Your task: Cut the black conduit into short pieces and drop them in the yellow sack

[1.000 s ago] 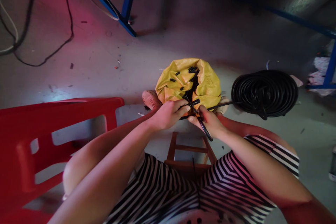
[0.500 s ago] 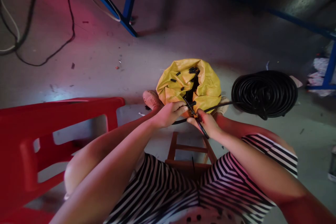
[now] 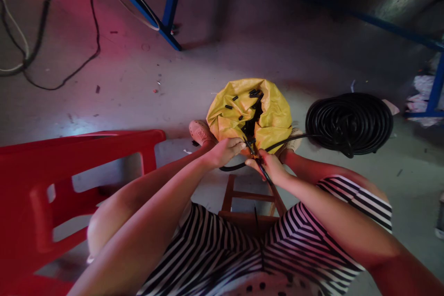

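Note:
My left hand (image 3: 227, 151) is closed in a pinch on a black hose (image 3: 289, 139) at the front rim of a yellow bag (image 3: 275, 108). The hose runs in from a coil on the right, and a loop of it hangs below my left hand. In my right hand (image 3: 274, 167) are scissors (image 3: 264, 171) with dark handles, their blades pointing up and left over the bag, near my left fingertips. Exactly where the blades meet the hose is too small to tell. Several short black hose pieces (image 3: 228, 107) lie on the bag's folds and in its dark opening.
The large black hose coil (image 3: 350, 122) lies on the floor to the right. A red plastic stool (image 3: 104, 141) stands at left, and a wooden stool frame (image 3: 248, 195) is between my legs. Blue metal legs (image 3: 172, 0) and loose cables (image 3: 95, 32) are farther off.
The scissors' handles have come closer together and my right hand has shifted slightly left. A short black piece near the blades sits a little lower. The hose loop under my left hand bulges farther left.

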{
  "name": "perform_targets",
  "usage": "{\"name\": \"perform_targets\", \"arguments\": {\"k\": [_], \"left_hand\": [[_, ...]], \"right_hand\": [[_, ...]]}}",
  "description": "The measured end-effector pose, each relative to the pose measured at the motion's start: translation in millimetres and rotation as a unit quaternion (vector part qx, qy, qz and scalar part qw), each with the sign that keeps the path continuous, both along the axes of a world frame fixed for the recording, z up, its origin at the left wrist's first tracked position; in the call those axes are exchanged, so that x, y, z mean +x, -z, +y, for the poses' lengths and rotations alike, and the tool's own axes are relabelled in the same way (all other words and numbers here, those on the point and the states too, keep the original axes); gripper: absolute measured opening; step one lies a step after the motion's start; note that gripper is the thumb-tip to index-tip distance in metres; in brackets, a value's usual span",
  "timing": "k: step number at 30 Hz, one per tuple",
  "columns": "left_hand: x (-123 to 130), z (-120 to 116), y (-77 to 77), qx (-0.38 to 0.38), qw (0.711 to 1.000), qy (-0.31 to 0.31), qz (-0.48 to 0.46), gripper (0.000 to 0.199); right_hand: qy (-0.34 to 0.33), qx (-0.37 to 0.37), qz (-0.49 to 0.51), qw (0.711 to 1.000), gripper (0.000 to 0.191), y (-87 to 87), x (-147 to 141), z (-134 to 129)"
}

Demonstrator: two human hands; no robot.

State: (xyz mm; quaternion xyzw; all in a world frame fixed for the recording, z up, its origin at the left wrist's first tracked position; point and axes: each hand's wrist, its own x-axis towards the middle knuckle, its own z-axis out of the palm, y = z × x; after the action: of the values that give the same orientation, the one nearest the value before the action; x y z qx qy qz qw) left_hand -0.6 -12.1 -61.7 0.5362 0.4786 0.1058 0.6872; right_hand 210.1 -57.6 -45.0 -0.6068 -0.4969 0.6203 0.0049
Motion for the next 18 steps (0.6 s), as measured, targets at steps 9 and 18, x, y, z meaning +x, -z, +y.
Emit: {"name": "perform_targets", "arguments": {"k": [9, 18], "left_hand": [[0.1, -0.2, 2.8, 0.002, 1.000, 0.004, 0.007, 0.032], [1.2, 8.8, -2.8, 0.029, 0.999, -0.005, 0.013, 0.027]], "right_hand": [[0.061, -0.046, 0.051, 0.996, 0.052, 7.8, -0.1, -6.6], [0.146, -0.081, 0.091, 0.982, 0.056, 13.5, -1.9, -7.2]]}}
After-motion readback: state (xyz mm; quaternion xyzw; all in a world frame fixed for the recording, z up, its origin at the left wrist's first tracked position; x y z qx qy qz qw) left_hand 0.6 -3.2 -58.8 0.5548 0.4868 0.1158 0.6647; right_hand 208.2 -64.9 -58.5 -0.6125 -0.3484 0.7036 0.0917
